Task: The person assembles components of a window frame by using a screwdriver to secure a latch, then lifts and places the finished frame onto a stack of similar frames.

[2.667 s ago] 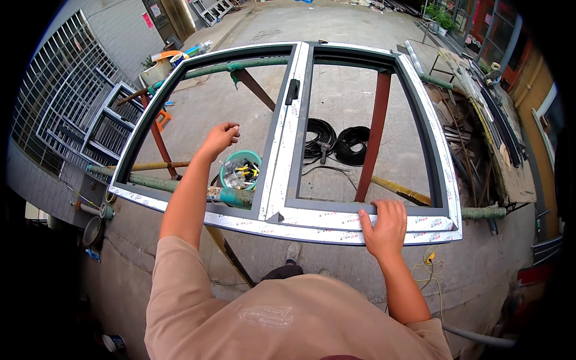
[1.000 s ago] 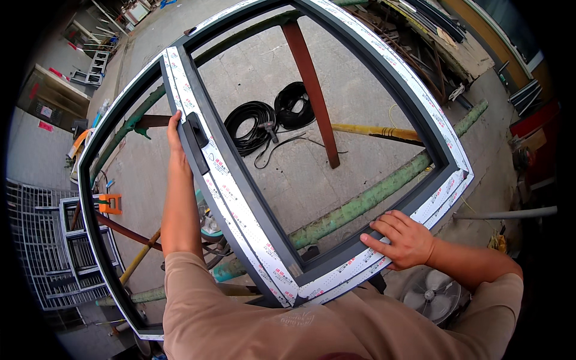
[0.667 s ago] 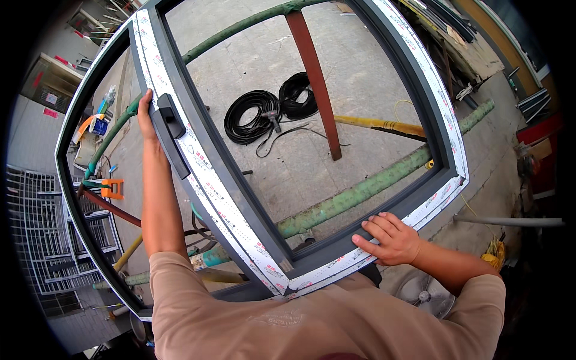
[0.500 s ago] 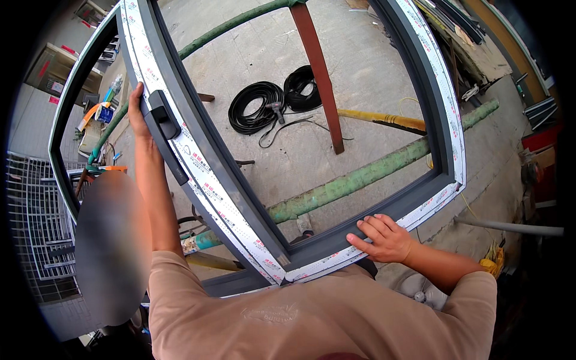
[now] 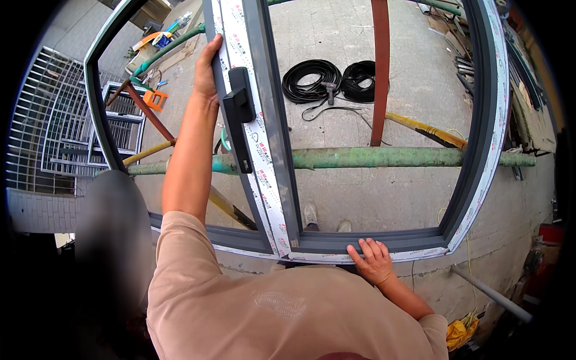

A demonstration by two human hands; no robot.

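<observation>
1. A large grey aluminium window frame with white protective film point(image 5: 480, 150) stands tilted before the person, spanning both hands, its panes open.
2. Green pipe rail point(image 5: 384, 157) lies beyond the frame.
3. Left hand point(image 5: 207, 69) grasps the central mullion, just beside the black handle point(image 5: 239, 105).
4. Right hand point(image 5: 373, 261) rests flat, fingers spread, on the bottom edge.

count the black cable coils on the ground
2: the left coil and the right coil lie side by side on the concrete, seen through the window frame between its centre bar and a red post.
</observation>
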